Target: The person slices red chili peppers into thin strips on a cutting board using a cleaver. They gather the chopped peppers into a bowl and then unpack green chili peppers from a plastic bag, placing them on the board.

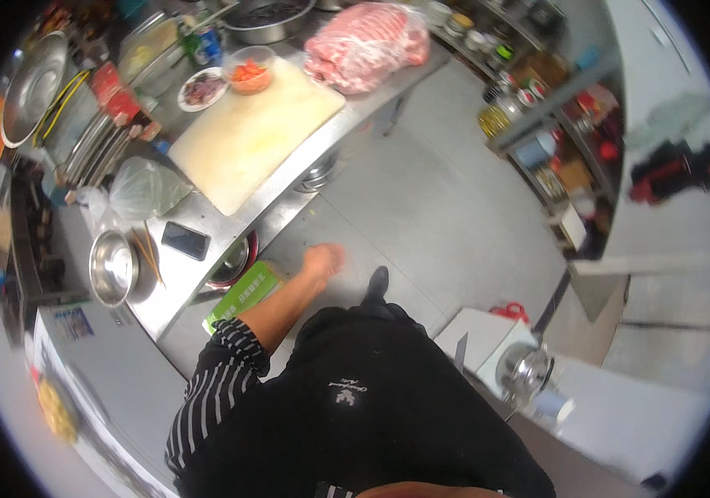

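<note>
My left hand (pixel 323 261) hangs over the grey floor, its fingers blurred and seemingly curled; nothing shows in it. The striped sleeve is pushed up the forearm. Below it lies a green box (pixel 244 294) bearing writing. Only a bit of my other forearm (pixel 429 490) shows at the bottom edge; my right hand is out of view. On the steel worktable (pixel 174 280) to the left are a black phone (pixel 185 241), a pair of chopsticks (pixel 149 252) and a steel bowl (pixel 113 267). Farther along lies a white cutting board (pixel 261 134).
Plastic-wrapped raw meat (pixel 367 46) sits at the table's far end. Beside the board stand a tub of chopped red pieces (pixel 249 70) and a small plate (pixel 203 90). Shelves (pixel 554 131) line the right. A glass kettle (pixel 524 368) and a grey blade-like piece (pixel 460 352) are lower right.
</note>
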